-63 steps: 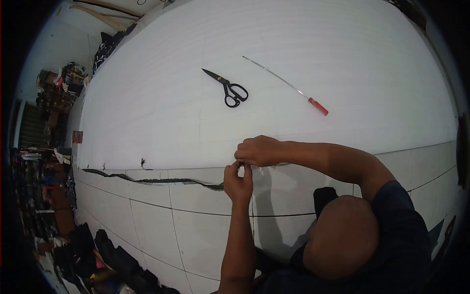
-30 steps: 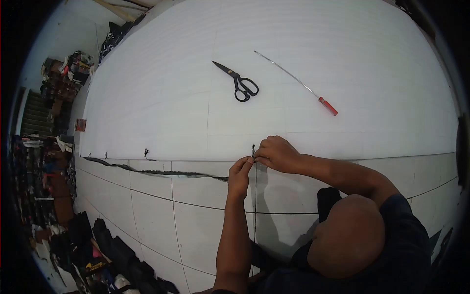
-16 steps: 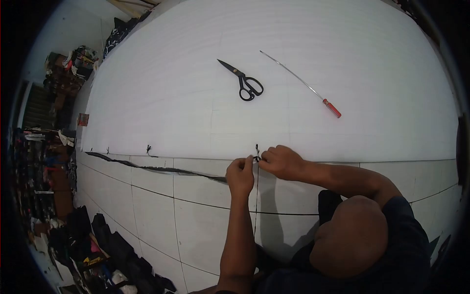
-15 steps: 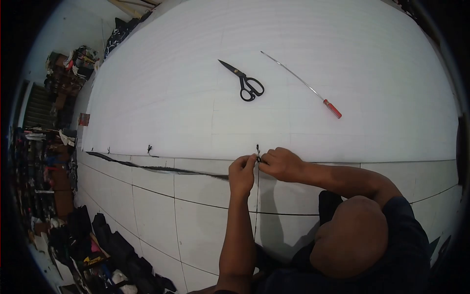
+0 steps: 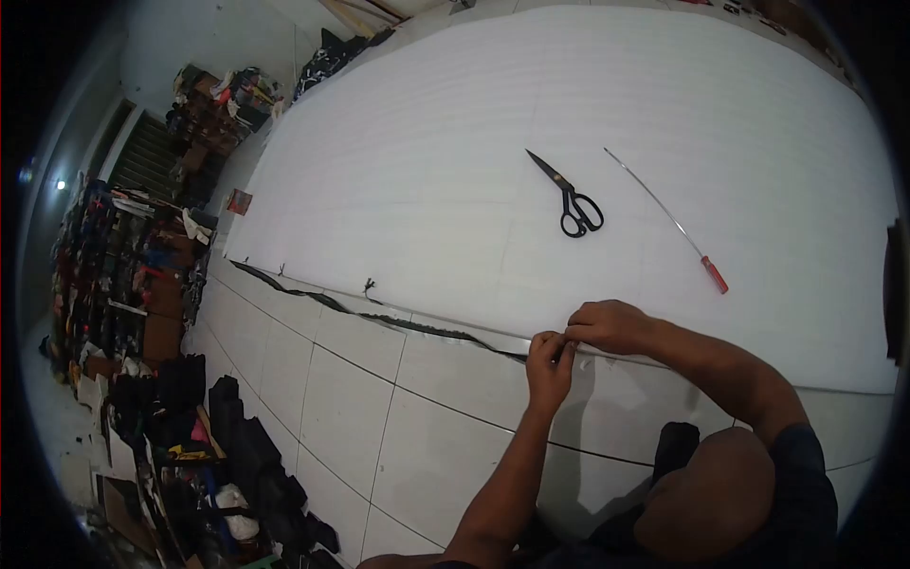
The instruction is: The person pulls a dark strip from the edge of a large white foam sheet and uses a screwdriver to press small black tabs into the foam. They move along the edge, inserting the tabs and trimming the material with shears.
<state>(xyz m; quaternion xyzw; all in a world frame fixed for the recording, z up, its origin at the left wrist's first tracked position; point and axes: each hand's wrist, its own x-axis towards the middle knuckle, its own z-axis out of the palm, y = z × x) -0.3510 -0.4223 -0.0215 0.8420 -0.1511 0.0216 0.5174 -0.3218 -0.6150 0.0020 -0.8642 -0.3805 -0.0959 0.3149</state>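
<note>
A wide white foam-like sheet [image 5: 408, 171] lies over the floor. At its near edge my left hand [image 5: 548, 368] pinches a twisted black strip [image 5: 417, 327], which trails away to the left along the sheet's border. My right hand [image 5: 611, 327] rests on the edge just beside it, fingers curled together and touching the left fingertips. Whatever sits between the right fingers is hidden. Farther left, a small black knot [image 5: 370, 285] sticks up through the sheet. Black-handled scissors [image 5: 564, 183] and a long screwdriver with a red handle [image 5: 715, 275] lie on top, beyond my hands.
Light floor tiles [image 5: 351, 408] run along the sheet's near side. Dark bags and boxes [image 5: 242, 455] are heaped at the lower left, with crowded shelves [image 5: 133, 275] behind. A person's bald head [image 5: 711, 493] fills the lower right.
The view has turned, so everything sits farther right and lower. The black knot seen at my fingertips before is now covered, with my right hand closer over the left fingers.
</note>
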